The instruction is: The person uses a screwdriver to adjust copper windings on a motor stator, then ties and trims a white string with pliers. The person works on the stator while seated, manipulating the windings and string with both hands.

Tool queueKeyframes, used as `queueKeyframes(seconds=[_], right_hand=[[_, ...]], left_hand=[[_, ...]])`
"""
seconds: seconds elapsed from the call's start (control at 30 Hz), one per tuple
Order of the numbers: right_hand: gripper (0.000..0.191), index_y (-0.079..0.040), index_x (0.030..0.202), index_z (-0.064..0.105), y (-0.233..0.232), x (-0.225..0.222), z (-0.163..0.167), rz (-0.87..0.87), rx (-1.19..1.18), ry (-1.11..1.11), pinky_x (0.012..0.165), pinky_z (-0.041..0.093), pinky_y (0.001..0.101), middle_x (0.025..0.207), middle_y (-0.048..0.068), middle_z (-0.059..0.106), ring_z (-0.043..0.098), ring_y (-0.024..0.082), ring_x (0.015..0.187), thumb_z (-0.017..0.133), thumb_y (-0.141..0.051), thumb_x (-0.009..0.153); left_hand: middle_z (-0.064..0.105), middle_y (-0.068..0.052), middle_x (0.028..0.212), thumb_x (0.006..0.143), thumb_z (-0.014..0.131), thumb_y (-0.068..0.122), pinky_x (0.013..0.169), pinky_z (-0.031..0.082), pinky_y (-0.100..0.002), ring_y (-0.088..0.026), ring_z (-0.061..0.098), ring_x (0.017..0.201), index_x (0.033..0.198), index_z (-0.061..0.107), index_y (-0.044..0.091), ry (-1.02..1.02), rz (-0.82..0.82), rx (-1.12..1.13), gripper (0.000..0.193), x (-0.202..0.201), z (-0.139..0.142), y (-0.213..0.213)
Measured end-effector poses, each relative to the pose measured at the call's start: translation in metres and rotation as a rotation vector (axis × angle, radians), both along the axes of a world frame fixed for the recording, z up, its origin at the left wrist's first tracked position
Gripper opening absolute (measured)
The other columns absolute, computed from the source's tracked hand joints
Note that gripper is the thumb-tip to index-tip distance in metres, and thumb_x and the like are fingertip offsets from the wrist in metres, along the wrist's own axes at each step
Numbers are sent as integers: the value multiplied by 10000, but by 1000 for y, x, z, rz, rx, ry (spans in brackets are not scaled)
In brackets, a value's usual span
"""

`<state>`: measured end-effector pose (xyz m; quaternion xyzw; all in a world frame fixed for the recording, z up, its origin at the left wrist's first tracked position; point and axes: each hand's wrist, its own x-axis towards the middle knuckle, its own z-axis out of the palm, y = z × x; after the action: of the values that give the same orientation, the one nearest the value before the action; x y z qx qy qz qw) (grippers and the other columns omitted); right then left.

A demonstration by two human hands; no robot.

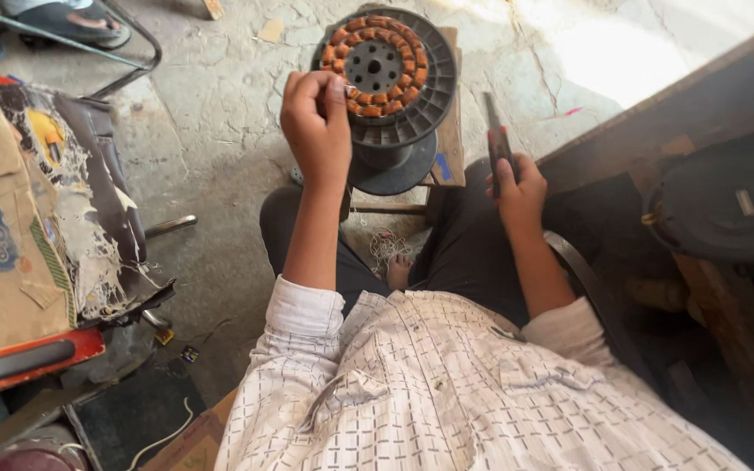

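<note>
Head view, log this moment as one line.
left hand: pinching at copper-wound round stator | right hand: gripping dark flat tool | stator on black spool

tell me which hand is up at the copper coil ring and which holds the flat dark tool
The left hand pinches at the copper coil ring on the black spool. The right hand grips the flat dark tool, off to the side.
</note>
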<state>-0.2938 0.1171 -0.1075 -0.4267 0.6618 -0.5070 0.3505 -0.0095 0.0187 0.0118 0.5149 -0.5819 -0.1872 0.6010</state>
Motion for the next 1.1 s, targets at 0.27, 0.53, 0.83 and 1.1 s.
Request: queueKeyframes(seconds=[0.27,0.53,0.83,1.1], right_hand=[[333,-64,1349,546,-2,47,74,329,-123,-522,456,451,237,771,63,632,600,127,538,542,-238,1065],[305,25,1019,621,-31,87,117,350,-127,-42,453,413,251,654,60,618,573,90,515,653,-277,1047],[308,-6,1127,592,-29,95,119,367,-167,-24,462,439,244,704,35,668,609,79,530,607,-303,1049],[248,-58,1216,662,-32,92,154,383,-58,283,510,476,302,661,72,657,642,130,541,655,-248,1057]], left_hand=[[570,-45,840,1000,712,154,678,472,-285,-145,543,717,885,668,5,81,-56,59,193,4,-11,-10],[603,-22,809,957,755,160,684,491,-277,-118,566,710,900,707,2,138,-62,100,174,2,-7,-15],[584,-39,752,849,796,159,589,460,-307,-156,548,617,867,743,25,-55,-27,149,145,2,20,0],[586,-38,743,873,780,130,615,463,-298,-139,551,630,869,741,4,-68,-43,114,132,6,14,-14]])
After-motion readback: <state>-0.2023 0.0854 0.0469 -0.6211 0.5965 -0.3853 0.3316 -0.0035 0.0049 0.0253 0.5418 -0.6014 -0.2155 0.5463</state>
